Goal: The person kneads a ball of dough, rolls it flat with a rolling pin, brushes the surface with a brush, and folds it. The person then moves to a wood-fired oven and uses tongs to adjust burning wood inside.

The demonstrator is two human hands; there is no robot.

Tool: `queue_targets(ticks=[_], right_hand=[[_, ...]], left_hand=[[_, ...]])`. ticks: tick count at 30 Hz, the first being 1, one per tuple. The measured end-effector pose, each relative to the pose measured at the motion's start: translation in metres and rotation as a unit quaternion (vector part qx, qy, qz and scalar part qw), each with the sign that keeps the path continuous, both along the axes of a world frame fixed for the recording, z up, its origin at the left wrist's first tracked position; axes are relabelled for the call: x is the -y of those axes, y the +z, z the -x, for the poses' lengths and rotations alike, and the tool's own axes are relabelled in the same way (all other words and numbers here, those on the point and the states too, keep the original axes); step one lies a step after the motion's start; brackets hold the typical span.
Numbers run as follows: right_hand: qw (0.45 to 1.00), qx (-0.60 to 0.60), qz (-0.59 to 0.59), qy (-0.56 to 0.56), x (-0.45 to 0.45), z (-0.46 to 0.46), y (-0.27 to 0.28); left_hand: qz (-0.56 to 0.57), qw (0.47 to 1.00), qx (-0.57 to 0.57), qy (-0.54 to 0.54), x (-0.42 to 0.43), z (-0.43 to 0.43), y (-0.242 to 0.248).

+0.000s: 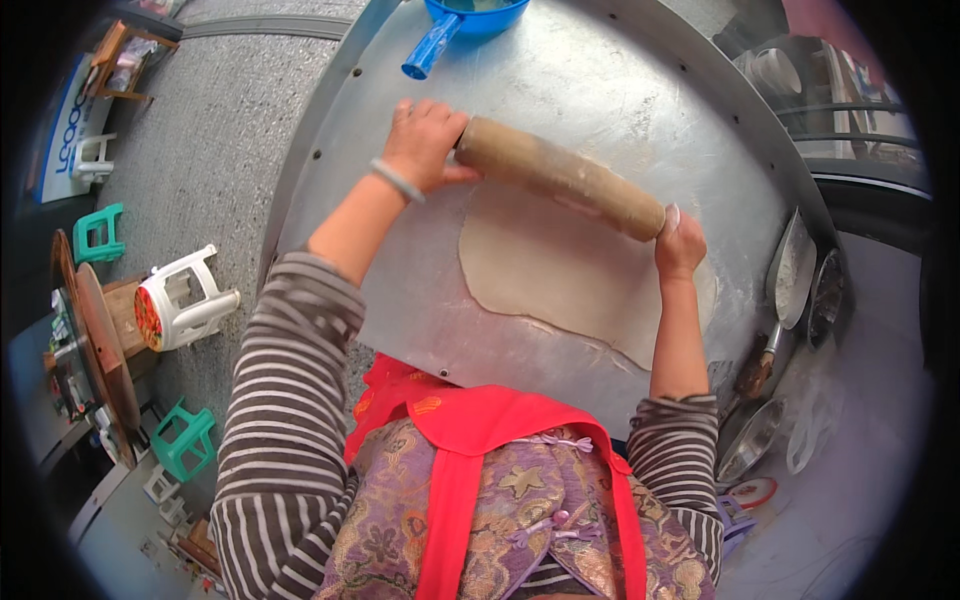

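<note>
A thick wooden rolling pin (562,176) lies slantwise over the far part of a flat sheet of pale dough (555,262). My left hand (427,146) is at the pin's far left end, with the thumb stretched below it. At the near right end, my right hand (679,238) grips the handle, which the fingers hide. The dough is spread on a metal work table (390,262). Its lower edge is uneven, and my right forearm covers part of its right side.
A blue plastic dipper (480,16) stands at the table's far end. Along the right rim lean a metal scoop (793,277) with a wooden handle and a metal bowl (754,439). Left of the table, a white stool (187,298) and green stools (184,441) stand on the floor.
</note>
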State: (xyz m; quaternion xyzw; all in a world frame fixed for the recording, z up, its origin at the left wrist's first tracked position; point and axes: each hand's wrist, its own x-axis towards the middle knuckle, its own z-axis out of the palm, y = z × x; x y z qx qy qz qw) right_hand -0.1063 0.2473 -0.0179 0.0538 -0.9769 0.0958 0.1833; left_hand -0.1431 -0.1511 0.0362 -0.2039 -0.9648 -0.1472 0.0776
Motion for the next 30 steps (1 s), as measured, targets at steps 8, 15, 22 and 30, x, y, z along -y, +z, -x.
queue_targets(ticks=[8, 15, 22, 30], right_hand=[[0.992, -0.011, 0.067, 0.110, 0.036, -0.087, -0.004], [0.992, -0.083, -0.013, 0.099, 0.043, -0.097, 0.000], [0.998, 0.057, -0.006, 0.029, 0.045, -0.083, 0.004], [0.996, 0.038, 0.033, 0.071, 0.043, -0.136, 0.000]], left_hand=[[0.021, 0.993, -0.079, 0.085, 0.035, -0.150, -0.054], [-0.008, 0.995, -0.078, 0.064, 0.034, -0.142, -0.041], [0.006, 0.998, -0.026, 0.056, 0.036, -0.126, -0.042], [-0.004, 0.998, -0.055, 0.037, 0.039, -0.150, -0.037]])
